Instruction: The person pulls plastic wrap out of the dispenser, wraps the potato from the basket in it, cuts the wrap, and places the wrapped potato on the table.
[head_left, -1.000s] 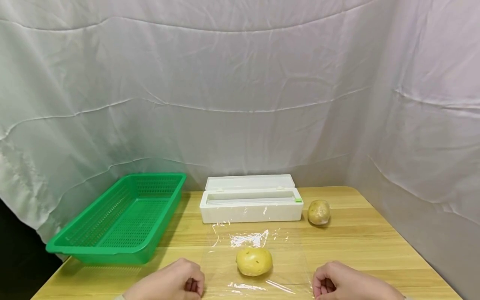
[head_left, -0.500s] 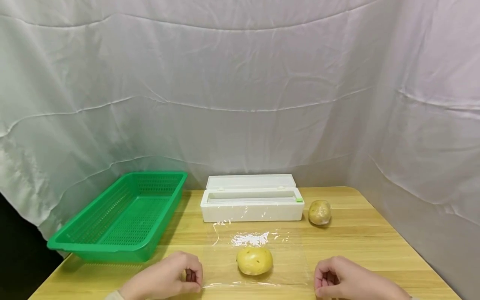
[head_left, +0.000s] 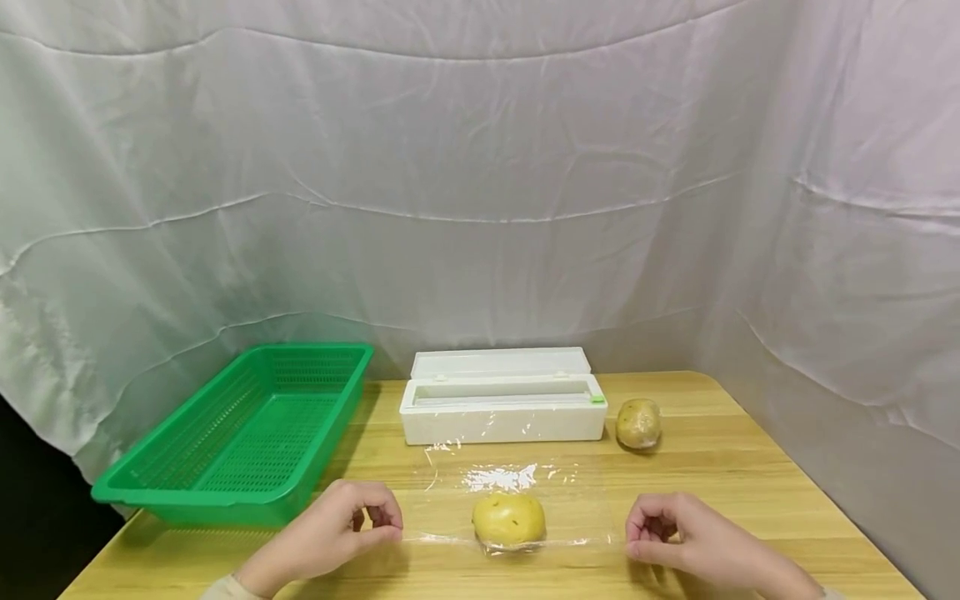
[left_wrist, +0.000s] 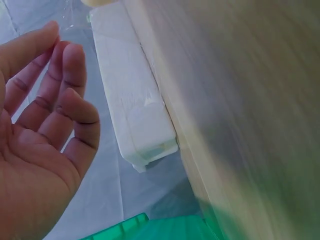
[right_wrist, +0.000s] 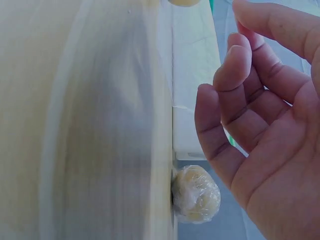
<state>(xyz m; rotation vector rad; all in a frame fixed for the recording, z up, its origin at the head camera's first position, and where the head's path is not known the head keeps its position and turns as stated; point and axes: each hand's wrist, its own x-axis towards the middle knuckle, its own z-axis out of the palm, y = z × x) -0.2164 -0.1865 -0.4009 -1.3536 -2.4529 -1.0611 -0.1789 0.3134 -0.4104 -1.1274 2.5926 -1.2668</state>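
A yellow potato (head_left: 509,518) lies on a clear sheet of plastic wrap (head_left: 450,504) spread over the wooden table. My left hand (head_left: 345,533) pinches the sheet's near left corner between thumb and index finger, raised above the table. On the other side, my right hand (head_left: 686,537) pinches the near right corner the same way. Between the hands the near edge of the film is drawn up in front of the potato, close to its lower side. In both wrist views the thumb and index fingertips meet, while the other fingers curl loosely.
Behind the sheet stands a white wrap dispenser box (head_left: 502,423) with its lid up. A second potato (head_left: 638,424), wrapped in film, sits to its right. At the left is a green plastic basket (head_left: 285,467). Grey cloth (head_left: 480,167) hangs behind the table.
Both hands have risen and moved away from me, lifting the near edge of the plastic wrap from the table toward the potato. The potato stays in place.
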